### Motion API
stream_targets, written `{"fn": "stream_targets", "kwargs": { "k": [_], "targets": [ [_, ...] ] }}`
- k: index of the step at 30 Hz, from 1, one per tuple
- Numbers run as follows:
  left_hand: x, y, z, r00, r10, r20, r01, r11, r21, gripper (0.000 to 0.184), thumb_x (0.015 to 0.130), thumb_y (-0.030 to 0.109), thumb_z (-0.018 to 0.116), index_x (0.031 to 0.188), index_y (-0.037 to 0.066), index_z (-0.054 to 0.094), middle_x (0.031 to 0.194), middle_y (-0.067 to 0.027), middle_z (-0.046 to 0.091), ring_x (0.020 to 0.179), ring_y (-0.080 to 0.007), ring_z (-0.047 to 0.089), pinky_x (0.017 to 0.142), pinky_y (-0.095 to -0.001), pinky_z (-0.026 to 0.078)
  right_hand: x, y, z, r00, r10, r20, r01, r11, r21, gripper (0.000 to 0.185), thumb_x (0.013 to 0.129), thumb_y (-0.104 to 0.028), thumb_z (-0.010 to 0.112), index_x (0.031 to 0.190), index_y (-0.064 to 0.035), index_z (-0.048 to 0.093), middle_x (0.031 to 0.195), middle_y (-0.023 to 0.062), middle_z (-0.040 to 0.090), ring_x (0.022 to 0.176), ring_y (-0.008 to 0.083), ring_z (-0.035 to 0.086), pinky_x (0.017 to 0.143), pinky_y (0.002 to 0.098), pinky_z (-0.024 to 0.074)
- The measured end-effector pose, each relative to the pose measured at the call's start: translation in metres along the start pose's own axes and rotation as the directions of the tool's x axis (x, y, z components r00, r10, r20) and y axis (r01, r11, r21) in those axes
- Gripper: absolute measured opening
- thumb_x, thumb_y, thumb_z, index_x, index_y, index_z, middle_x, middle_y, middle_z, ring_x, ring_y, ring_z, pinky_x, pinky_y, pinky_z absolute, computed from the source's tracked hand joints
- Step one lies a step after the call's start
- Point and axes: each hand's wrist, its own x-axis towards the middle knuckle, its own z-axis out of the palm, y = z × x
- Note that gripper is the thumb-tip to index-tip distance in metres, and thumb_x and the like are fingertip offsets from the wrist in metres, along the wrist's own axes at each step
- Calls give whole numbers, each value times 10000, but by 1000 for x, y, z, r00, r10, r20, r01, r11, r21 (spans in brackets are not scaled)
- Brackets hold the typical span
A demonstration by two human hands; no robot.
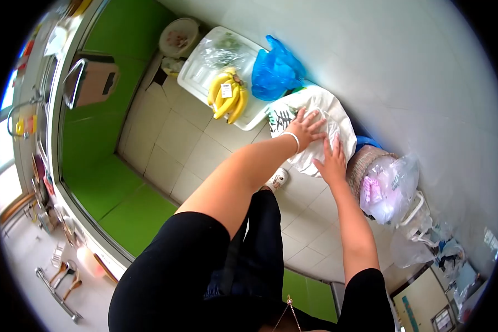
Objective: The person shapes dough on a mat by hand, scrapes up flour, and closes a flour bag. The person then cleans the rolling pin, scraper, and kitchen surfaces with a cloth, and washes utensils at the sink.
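Note:
My left hand [305,133], with a white band at the wrist, lies on a white bag [337,113] with dark printing. Its fingers are spread. My right hand [333,165] rests on the near side of the same bag, fingers stretched out. Both hands are open, close together and pressed to the bag's surface. The bag looks bulky and stands against the wall; its contents are hidden. Touching its far side is a blue plastic bag [276,69]. A bunch of bananas [227,97] with a white label lies nearby in a white tray [191,77].
Clear-wrapped greens [221,52] lie in the tray, beside a bin [180,37]. Right of the white bag is a woven basket [365,163] holding plastic bags [390,185]. Green cabinets [102,193] line the left, below a counter with a sink. My shoe [278,180] stands on the tiled floor.

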Motion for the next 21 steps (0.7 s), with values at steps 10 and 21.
{"fn": "stream_targets", "kwargs": {
  "k": [10, 21],
  "targets": [
    [-168, 39, -69, 760, -560, -331, 261, 729, -633, 720, 796, 382, 612, 1431, 247, 300, 1488, -119, 244, 1373, -365, 196, 1087, -565, 168, -38, -57, -73, 964, -35, -265, 90, 975, 201, 768, 790, -382, 663, 1406, -84, 314, 1452, 225, 256, 1336, 428, 228, 1080, 495, 228],
    [-446, 58, -92, 12, -958, -286, 140, 285, -948, 626, 896, 382, 467, 1460, 221, 250, 1521, -94, 186, 1406, -339, 107, 1122, -481, 82, -138, -468, -137, 708, -695, 122, -473, -340, 813, 691, 953, -486, 340, 1453, -55, 139, 1503, 138, 179, 1406, 275, 130, 1131, 385, 162]
  ]
}}
